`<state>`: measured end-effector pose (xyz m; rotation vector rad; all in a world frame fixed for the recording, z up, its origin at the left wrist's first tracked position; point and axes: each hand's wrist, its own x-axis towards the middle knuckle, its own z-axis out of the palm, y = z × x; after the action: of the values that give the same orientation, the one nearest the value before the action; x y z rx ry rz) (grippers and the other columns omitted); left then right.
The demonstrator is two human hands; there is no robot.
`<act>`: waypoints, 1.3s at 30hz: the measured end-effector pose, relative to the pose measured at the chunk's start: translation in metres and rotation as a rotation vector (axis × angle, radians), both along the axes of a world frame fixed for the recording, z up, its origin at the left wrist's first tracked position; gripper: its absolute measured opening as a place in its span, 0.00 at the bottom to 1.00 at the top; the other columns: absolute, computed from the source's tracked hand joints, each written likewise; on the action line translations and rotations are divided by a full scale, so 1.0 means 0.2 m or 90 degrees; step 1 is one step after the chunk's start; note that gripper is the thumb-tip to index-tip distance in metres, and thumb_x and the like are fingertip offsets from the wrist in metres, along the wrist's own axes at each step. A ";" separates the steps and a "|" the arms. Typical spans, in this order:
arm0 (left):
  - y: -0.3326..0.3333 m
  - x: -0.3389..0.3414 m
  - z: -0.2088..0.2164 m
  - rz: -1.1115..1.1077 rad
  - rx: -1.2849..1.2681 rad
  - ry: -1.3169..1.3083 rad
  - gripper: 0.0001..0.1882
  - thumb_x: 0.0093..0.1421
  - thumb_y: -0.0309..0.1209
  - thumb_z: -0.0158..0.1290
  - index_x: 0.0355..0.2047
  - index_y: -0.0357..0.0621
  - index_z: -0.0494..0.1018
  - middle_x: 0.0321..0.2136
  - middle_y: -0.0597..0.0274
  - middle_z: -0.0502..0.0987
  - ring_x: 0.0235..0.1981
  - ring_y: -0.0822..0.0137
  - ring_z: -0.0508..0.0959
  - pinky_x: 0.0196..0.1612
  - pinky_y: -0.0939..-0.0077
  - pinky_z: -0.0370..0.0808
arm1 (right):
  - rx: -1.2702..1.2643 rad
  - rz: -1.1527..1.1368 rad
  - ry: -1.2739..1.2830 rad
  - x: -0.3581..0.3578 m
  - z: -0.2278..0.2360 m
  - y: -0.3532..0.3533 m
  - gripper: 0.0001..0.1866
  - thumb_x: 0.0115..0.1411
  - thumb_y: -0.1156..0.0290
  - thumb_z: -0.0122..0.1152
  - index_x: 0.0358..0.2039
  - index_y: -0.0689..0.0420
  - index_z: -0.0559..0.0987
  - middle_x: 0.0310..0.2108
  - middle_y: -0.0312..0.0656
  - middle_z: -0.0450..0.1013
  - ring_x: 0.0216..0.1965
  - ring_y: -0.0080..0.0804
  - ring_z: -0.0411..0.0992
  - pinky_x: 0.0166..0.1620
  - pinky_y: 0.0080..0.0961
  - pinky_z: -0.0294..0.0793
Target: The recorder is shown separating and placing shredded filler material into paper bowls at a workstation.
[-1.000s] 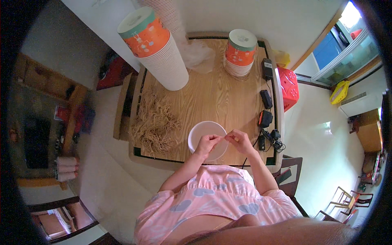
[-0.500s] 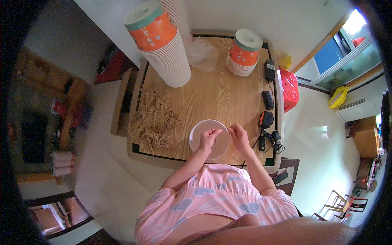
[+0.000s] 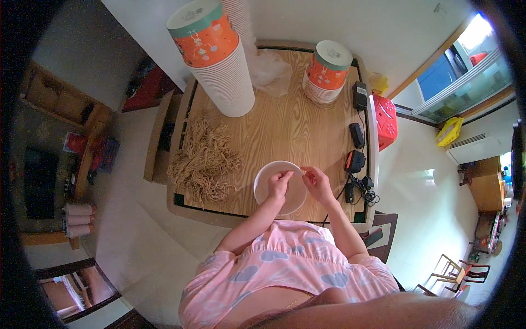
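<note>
From the head camera, there you were: your left hand (image 3: 279, 185) was over the round white bowl (image 3: 296, 196), and your right hand (image 3: 318, 184) was just beside it, at the bowl's right rim. The two hands were apart! Fingers curled on both, but whether either was clamped on something thin, I could not tell.

And the progress? By my judgement, fingertip work at the bowl was under way and unfinished, with plenty left around it. Well left of your left hand, the loose heap of tan, stringy strands (image 3: 205, 162) lay on the wood-grain table (image 3: 285, 129). Farther out beyond that hand leaned the tall nested stack of white paper tubs, orange and teal on top (image 3: 218, 77); beyond your right hand, the shorter orange-and-teal stack (image 3: 327, 74). Only the one bowl stood singly, right beneath you!
</note>
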<state>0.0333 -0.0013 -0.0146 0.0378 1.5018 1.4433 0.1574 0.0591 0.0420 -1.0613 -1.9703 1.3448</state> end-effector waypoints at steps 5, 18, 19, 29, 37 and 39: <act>0.00 0.01 0.03 -0.014 -0.008 0.013 0.06 0.48 0.31 0.56 0.23 0.43 0.74 0.10 0.77 0.63 0.08 0.83 0.58 0.10 0.86 0.51 | -0.006 -0.001 0.003 0.00 -0.01 0.00 0.13 0.50 0.79 0.53 0.38 0.58 0.72 0.22 0.33 0.65 0.22 0.17 0.62 0.25 0.14 0.63; 0.00 0.05 0.02 -0.016 -0.009 0.018 0.06 0.50 0.32 0.55 0.25 0.42 0.75 0.10 0.77 0.63 0.08 0.84 0.57 0.10 0.86 0.49 | -0.023 0.017 0.020 0.02 -0.02 0.01 0.12 0.50 0.79 0.52 0.37 0.59 0.73 0.21 0.32 0.64 0.21 0.15 0.61 0.25 0.13 0.62; 0.00 0.05 0.03 -0.012 -0.007 0.013 0.06 0.50 0.32 0.54 0.25 0.42 0.75 0.10 0.77 0.63 0.08 0.84 0.57 0.10 0.86 0.49 | -0.024 0.015 0.022 0.02 -0.03 0.01 0.12 0.50 0.79 0.52 0.37 0.59 0.73 0.21 0.32 0.64 0.21 0.15 0.61 0.25 0.13 0.62; 0.00 0.05 0.02 -0.010 -0.018 0.007 0.06 0.51 0.31 0.53 0.28 0.44 0.75 0.11 0.77 0.63 0.10 0.83 0.58 0.11 0.88 0.52 | -0.035 0.022 0.024 0.04 -0.05 0.03 0.11 0.50 0.80 0.52 0.37 0.59 0.73 0.21 0.31 0.63 0.21 0.15 0.60 0.25 0.13 0.62; -0.01 0.04 0.05 -0.013 -0.007 -0.008 0.06 0.51 0.31 0.53 0.29 0.44 0.74 0.12 0.78 0.63 0.10 0.83 0.58 0.12 0.88 0.53 | -0.020 0.030 0.014 0.02 -0.04 0.03 0.12 0.50 0.80 0.52 0.37 0.59 0.72 0.21 0.32 0.63 0.21 0.15 0.60 0.25 0.13 0.63; -0.01 0.04 0.07 -0.012 -0.016 -0.008 0.06 0.51 0.30 0.53 0.29 0.43 0.75 0.12 0.77 0.64 0.10 0.83 0.59 0.12 0.88 0.53 | -0.016 0.030 0.016 0.02 -0.05 0.03 0.12 0.50 0.80 0.52 0.37 0.59 0.72 0.21 0.32 0.63 0.21 0.15 0.60 0.25 0.13 0.62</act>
<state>0.0422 -0.0025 -0.0013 0.0273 1.5064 1.4071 0.1614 0.0649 0.0312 -1.0111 -1.9761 1.4050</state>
